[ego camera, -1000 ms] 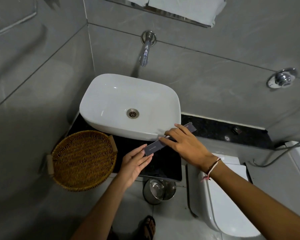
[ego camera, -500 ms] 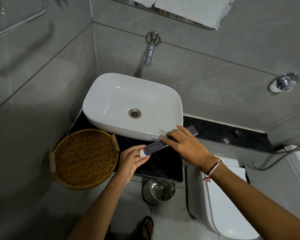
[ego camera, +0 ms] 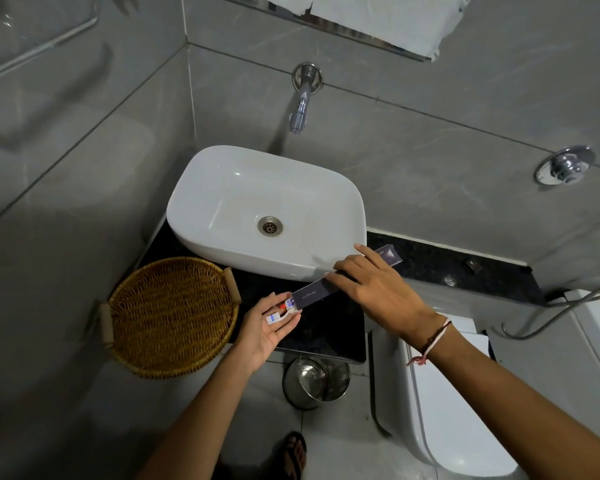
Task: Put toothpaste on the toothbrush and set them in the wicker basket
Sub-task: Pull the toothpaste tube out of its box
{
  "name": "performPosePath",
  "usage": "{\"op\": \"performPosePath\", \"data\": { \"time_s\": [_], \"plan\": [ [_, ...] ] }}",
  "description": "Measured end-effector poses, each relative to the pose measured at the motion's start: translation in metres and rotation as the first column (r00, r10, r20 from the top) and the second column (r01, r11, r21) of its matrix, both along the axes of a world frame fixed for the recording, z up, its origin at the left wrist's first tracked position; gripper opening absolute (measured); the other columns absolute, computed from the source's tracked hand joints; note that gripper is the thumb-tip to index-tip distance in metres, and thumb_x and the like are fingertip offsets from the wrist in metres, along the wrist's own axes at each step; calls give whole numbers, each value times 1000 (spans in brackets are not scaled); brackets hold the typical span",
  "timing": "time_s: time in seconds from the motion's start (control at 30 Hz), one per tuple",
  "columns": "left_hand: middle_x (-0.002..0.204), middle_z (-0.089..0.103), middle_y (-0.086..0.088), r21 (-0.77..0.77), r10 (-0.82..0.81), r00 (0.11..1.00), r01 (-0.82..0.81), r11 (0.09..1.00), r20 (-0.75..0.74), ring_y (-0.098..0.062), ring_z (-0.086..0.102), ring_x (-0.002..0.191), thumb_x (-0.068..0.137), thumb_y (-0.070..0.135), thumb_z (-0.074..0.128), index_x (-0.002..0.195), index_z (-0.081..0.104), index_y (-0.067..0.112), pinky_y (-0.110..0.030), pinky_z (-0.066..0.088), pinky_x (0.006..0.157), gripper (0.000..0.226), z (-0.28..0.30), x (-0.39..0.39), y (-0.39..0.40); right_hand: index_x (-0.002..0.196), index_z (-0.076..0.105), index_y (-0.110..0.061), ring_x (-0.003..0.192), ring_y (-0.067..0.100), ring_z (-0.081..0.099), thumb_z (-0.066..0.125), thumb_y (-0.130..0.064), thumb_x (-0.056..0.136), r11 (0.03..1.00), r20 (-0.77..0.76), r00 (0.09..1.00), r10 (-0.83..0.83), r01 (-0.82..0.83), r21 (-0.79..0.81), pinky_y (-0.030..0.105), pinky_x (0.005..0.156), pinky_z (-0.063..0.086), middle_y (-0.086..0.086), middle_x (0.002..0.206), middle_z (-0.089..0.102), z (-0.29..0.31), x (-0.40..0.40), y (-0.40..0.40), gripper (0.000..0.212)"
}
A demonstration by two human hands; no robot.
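Note:
A long dark dental kit box (ego camera: 314,292) is held slanted over the black counter (ego camera: 329,327), in front of the sink. My right hand (ego camera: 374,291) grips the box around its middle. At the box's lower left end a small white toothpaste tube (ego camera: 280,312) with red and blue print sticks out, and my left hand (ego camera: 269,327) pinches it between thumb and fingers. The toothbrush is hidden, presumably inside the box. The round wicker basket (ego camera: 168,315) stands empty at the counter's left end, just left of my left hand.
A white basin (ego camera: 222,202) sits on the counter under a wall tap (ego camera: 300,109). A steel bin (ego camera: 314,381) stands on the floor below the counter, a white toilet (ego camera: 447,410) to its right. Grey tiled walls close in on the left and behind.
My left hand has drawn the toothpaste tube out of the box's open end, where before only the box end showed. My right hand keeps its hold on the box.

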State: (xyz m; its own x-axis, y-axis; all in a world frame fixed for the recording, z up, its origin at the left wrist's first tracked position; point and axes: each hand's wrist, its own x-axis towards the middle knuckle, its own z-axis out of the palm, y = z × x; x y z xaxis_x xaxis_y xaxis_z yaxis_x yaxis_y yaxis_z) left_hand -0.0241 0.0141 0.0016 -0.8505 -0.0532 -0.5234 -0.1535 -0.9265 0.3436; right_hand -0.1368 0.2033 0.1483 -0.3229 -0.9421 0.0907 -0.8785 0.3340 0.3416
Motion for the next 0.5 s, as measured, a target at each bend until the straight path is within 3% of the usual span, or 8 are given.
{"op": "performPosePath", "data": {
  "time_s": [0.23, 0.4, 0.5],
  "plan": [
    [123, 72, -26, -59, 8, 1000, -9, 998, -13, -31, 76, 104, 85, 11, 74, 121, 68, -3, -32, 65, 78, 39, 1, 6, 0, 132, 57, -15, 119, 31, 58, 73, -10, 80, 999, -16, 1000, -13, 13, 49, 54, 120, 32, 12, 124, 64, 13, 6, 2, 54],
    [125, 66, -34, -211, -15, 1000, 11, 978, -17, -35, 72, 105, 91, -11, 63, 123, 62, -12, -28, 65, 81, 32, 3, 14, -1, 127, 60, -12, 114, 33, 60, 50, 0, 80, 993, 9, 993, -119, 119, 24, 54, 120, 31, 12, 117, 66, 6, 13, 13, 49],
    [121, 68, -35, -357, -28, 998, 45, 933, 52, -34, 73, 101, 89, -13, 65, 116, 66, -11, -26, 66, 77, 27, -2, 17, -8, 130, 59, -13, 118, 32, 60, 66, 2, 79, 957, 43, 957, -287, 285, 48, 52, 119, 33, 12, 123, 65, -7, 21, 36, 54]
  ]
}}
